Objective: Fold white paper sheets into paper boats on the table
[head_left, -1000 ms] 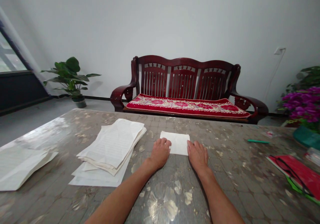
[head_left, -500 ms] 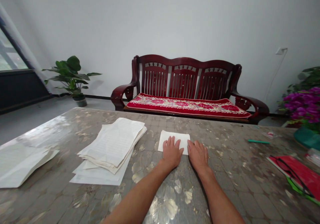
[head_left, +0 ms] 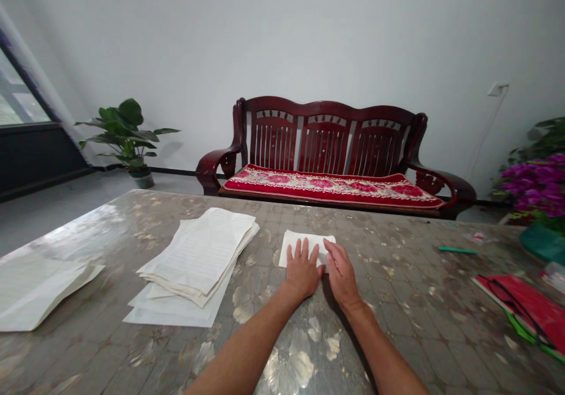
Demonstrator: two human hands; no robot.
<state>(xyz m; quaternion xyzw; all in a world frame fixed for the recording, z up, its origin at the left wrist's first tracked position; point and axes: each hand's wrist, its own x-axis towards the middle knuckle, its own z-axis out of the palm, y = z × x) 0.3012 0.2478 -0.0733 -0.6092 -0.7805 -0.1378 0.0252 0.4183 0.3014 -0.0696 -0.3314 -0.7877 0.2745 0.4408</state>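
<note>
White folded paper point(head_left: 304, 246) flat on the mottled counter point(head_left: 397, 301), under both hands: left hand point(head_left: 302, 271) open and palm-down across the near edge, right hand point(head_left: 341, 277) angled over the right side, open too, no grip on anything (pressing only, by the look). Step in hand, seemingly: smoothing this sheet. Next move calling for a lift of one edge. Left of the paper, a stack of lined sheets point(head_left: 198, 254); farther left, loose pages point(head_left: 35, 292).

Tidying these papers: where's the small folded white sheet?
In the head view, the folded white sheet lies mid-table under the fingertips of the left hand and the right hand, right of the stacked lined papers.
</note>
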